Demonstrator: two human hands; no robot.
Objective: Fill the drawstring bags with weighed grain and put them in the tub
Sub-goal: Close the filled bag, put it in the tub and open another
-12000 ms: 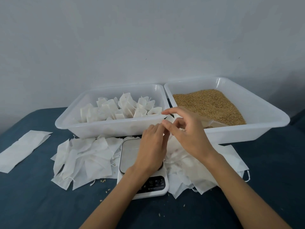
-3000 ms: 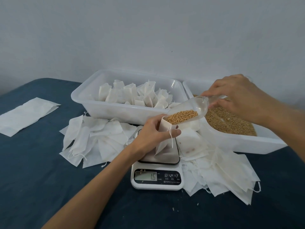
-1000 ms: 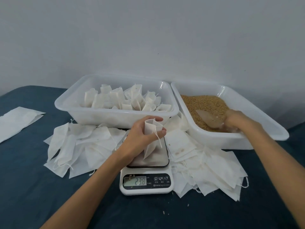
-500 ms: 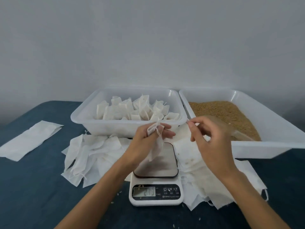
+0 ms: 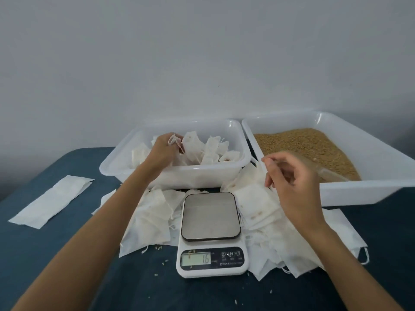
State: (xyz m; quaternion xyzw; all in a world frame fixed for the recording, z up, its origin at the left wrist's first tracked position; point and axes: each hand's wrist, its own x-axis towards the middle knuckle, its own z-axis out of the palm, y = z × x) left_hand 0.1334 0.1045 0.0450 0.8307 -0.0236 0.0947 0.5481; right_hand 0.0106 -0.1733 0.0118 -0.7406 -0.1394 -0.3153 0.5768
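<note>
A folded white sheet [image 5: 52,202] lies on blue cloth [image 5: 67,254].

scale [image 5: 210,217] flanked by bags [image 5: 155,216] (both sides)

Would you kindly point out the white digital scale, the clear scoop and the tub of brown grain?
white digital kitchen scale [image 5: 210,216]: head view, centre of its grey weighing plate.
clear plastic scoop [image 5: 330,175]: head view, its body lying on the grain.
white plastic tub of brown grain [image 5: 368,191]: head view, its near wall.

The left hand [image 5: 162,150] hides most of the bag [image 5: 174,140] it holds; the grain tub [image 5: 359,191] runs off the frame's right edge.
</note>
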